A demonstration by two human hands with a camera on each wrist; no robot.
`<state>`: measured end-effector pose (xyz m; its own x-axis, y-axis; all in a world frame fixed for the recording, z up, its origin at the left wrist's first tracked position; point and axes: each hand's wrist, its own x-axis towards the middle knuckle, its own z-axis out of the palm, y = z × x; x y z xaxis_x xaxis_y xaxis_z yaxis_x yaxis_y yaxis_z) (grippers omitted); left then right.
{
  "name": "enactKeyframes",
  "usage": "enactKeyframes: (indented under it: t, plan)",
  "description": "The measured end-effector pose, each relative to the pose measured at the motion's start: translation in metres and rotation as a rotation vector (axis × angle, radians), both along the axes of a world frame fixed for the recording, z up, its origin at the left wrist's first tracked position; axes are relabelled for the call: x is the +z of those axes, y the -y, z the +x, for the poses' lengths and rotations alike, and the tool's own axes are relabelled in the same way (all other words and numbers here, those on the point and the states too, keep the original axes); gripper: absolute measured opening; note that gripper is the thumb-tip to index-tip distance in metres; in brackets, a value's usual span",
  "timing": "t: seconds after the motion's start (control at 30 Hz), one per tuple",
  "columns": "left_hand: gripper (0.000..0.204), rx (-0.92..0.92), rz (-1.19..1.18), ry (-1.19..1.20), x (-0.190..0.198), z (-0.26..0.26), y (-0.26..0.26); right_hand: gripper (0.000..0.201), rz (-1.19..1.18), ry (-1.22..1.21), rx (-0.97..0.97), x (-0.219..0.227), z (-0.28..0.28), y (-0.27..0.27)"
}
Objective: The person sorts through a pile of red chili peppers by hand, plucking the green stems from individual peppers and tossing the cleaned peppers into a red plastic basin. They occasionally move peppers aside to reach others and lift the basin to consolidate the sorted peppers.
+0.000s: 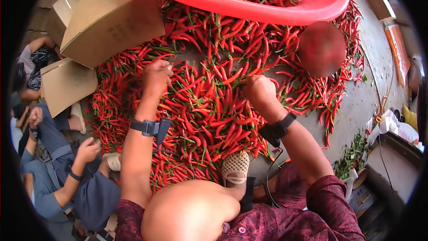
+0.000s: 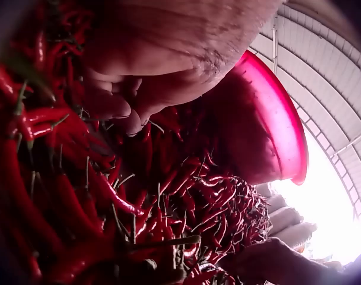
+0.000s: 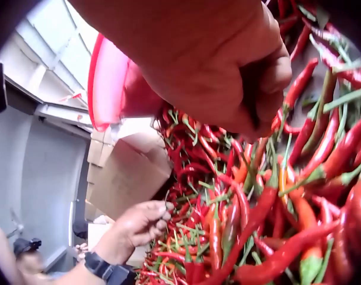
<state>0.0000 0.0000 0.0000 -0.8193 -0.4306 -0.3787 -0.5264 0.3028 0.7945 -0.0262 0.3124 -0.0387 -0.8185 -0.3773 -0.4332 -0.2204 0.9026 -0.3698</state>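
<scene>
Red chili peppers point(image 1: 200, 102) with green stems lie in a wide heap on the floor in front of the person. The left hand point(image 1: 156, 78) is over the far left part of the heap, thumb and fingertips drawn together; in the right wrist view a thin stem point(image 3: 167, 198) shows at its fingertips. Farther right, the right hand point(image 1: 261, 91) curls its fingers down among the peppers. An orange-red chili point(image 3: 277, 120) shows right at its fingertips, but the palm hides most of the grip. Both wrists wear black straps.
A large red plastic basin point(image 1: 249, 11) of chilies stands at the far side. Cardboard boxes point(image 1: 111, 31) are at the back left. Another person's hand point(image 1: 88, 150) and legs are at the left. The wearer's shoe point(image 1: 235, 167) stands at the heap's near edge.
</scene>
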Motion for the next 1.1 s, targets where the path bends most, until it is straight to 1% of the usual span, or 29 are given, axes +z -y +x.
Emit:
enactKeyframes:
  t: [0.07, 0.1, 0.17, 0.2, 0.3, 0.33, 0.37, 0.43, 0.47, 0.5, 0.57, 0.63, 0.67, 0.77, 0.8, 0.9, 0.93, 0.97, 1.03, 1.07, 1.1]
  plan:
    - [0.007, 0.072, -0.053, -0.016, 0.014, 0.005, 0.006, 0.02, -0.021, 0.0, -0.046, -0.007, 0.004, 0.019]
    - [0.006, 0.039, 0.061, -0.044, -0.023, -0.005, -0.01, 0.018, 0.049, -0.071, -0.006, -0.009, -0.007, -0.006]
    - [0.006, -0.054, 0.036, -0.064, -0.032, -0.002, 0.009, 0.016, -0.062, -0.169, 0.045, -0.021, 0.001, 0.003]
    - [0.006, -0.061, -0.038, -0.031, -0.031, -0.003, 0.007, 0.015, -0.103, -0.172, 0.113, -0.021, 0.001, 0.008]
    - [0.009, -0.429, -0.476, -0.16, -0.048, -0.003, -0.007, 0.012, -0.189, -0.044, 0.16, -0.019, -0.009, -0.007]
    - [0.014, -0.463, -0.606, -0.016, -0.05, -0.004, -0.008, 0.014, -0.496, 0.123, 0.02, -0.017, -0.013, -0.016]
    - [0.014, -0.458, -0.661, -0.044, -0.051, -0.004, -0.007, 0.015, -0.786, 0.302, -0.17, -0.014, -0.011, -0.027]
    - [0.014, -0.443, -0.767, -0.092, -0.051, -0.003, -0.007, 0.013, -1.05, 0.665, -0.562, 0.011, -0.014, -0.051]
    - [0.016, -0.451, -0.783, 0.019, -0.046, -0.002, -0.006, 0.009, -1.092, 0.612, -0.641, 0.023, -0.012, -0.059]
    - [0.013, -0.412, -0.772, 0.029, -0.044, -0.001, -0.003, 0.009, -1.07, 0.538, -0.6, 0.021, -0.014, -0.07]
    - [0.012, -0.438, -0.796, 0.106, -0.044, -0.007, 0.002, 0.011, -0.91, 0.361, -0.546, 0.013, -0.019, -0.075]
    - [0.011, -0.393, -0.616, 0.106, -0.061, -0.017, 0.025, 0.01, -0.765, 0.17, -0.351, 0.018, -0.023, -0.06]
    - [0.011, -0.36, -0.532, 0.108, -0.069, -0.018, 0.039, 0.009, -0.744, 0.16, -0.284, 0.023, -0.027, -0.051]
    - [0.009, -0.095, -0.236, 0.115, -0.05, -0.019, 0.038, 0.01, -0.87, 0.29, -0.317, 0.038, -0.036, -0.022]
    - [0.009, -0.122, -0.246, 0.099, -0.044, -0.017, 0.034, 0.01, -0.846, 0.389, -0.357, 0.042, -0.042, -0.019]
    - [0.015, -0.282, -0.199, -0.076, -0.044, -0.007, 0.014, 0.011, -1.194, 0.618, -0.458, 0.031, -0.041, -0.008]
    - [0.025, -0.426, -0.386, -0.062, -0.043, -0.008, 0.008, 0.011, -1.171, 0.648, -0.446, 0.031, -0.036, -0.004]
    - [0.029, -0.439, -0.442, -0.07, -0.043, -0.007, 0.0, 0.013, -1.127, 0.66, -0.426, 0.033, -0.029, -0.002]
    - [0.023, -0.489, -0.787, -0.116, -0.058, -0.013, -0.006, 0.013, -1.129, 0.679, -0.436, 0.037, -0.015, 0.004]
    - [0.021, -0.504, -0.731, -0.101, -0.062, -0.016, -0.002, 0.014, -1.058, 0.682, -0.469, 0.042, -0.01, 0.001]
    - [0.018, -0.519, -0.674, -0.085, -0.06, -0.018, 0.001, 0.014, -1.066, 0.685, -0.473, 0.038, -0.006, -0.001]
